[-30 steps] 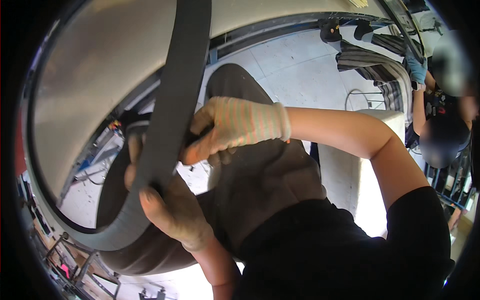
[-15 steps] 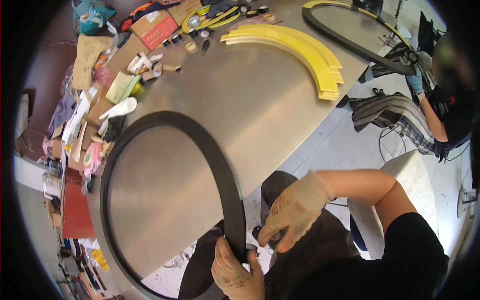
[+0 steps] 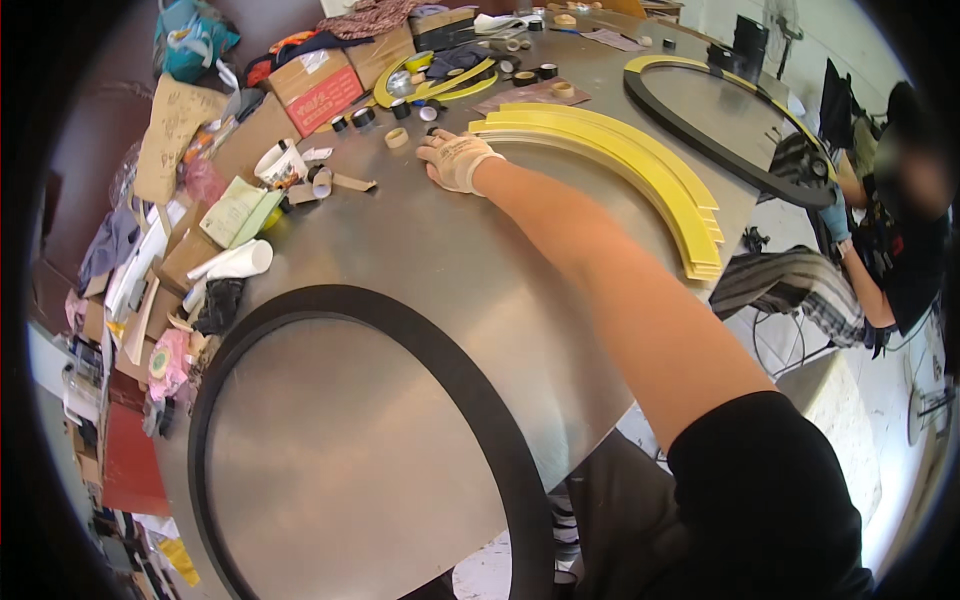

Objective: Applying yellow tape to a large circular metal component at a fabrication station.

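Across the metal table your gloved right hand lies flat, fingers spread, touching the stacked yellow arcs, with the small tape rolls just beside it.

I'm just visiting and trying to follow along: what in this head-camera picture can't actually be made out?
- Left hand: not in the head view at all.
- Right hand: gloved, palm down on the metal table; anything beneath it is hidden.
- Black ring: its near part runs off the lower edge.
- Small tape rolls beyond the hand: too small for detail.
- Yellow curved strips: stacked, so their count is unclear.
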### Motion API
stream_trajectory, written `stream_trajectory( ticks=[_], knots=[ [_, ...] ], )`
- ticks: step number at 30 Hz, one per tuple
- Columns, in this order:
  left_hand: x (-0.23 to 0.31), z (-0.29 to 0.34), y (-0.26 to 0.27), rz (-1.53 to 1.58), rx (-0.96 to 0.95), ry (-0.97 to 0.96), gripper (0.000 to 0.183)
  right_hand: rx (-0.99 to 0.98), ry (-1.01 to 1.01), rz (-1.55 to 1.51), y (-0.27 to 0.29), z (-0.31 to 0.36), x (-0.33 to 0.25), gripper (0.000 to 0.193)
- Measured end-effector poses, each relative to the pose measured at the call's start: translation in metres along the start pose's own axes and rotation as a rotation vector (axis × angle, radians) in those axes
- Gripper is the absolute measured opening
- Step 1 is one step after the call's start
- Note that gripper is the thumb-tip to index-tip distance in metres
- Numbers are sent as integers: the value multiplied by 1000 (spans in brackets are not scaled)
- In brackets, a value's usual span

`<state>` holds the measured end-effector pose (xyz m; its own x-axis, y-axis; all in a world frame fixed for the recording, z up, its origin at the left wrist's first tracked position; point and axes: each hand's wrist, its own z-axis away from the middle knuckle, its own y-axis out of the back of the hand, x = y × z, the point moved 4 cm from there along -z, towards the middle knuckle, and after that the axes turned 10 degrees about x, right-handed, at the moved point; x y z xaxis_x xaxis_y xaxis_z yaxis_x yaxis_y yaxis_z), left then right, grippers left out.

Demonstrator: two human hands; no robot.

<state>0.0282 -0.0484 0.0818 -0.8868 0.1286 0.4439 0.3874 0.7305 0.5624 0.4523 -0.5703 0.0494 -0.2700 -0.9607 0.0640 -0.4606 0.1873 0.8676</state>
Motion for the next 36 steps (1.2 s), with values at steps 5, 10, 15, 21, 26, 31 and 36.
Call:
stream_trajectory(
  ticks=[5,10,15,21,26,31,36],
  knots=[
    [-15,-39,11,-55,-146,201,26,-27,-26,-6,6,11,-31,41],
    [-14,-42,-9,-48,273,116,22,-86,293,169,121,155,-101,31],
    [-9,-29,-25,144,57,229,15,-6,304,3,177,221,-99,27],
    [3,95,-42,346,254,1375,83,58,687,-132,140,214,-63,36],
    [-49,114,-48,221,677,1077,83,73,523,130,184,253,-62,22],
    [-85,48,-66,357,632,910,56,476,726,202,192,292,-69,30],
    [-90,59,-59,452,907,889,46,-255,-150,-914,305,362,-136,32]
  ],
)
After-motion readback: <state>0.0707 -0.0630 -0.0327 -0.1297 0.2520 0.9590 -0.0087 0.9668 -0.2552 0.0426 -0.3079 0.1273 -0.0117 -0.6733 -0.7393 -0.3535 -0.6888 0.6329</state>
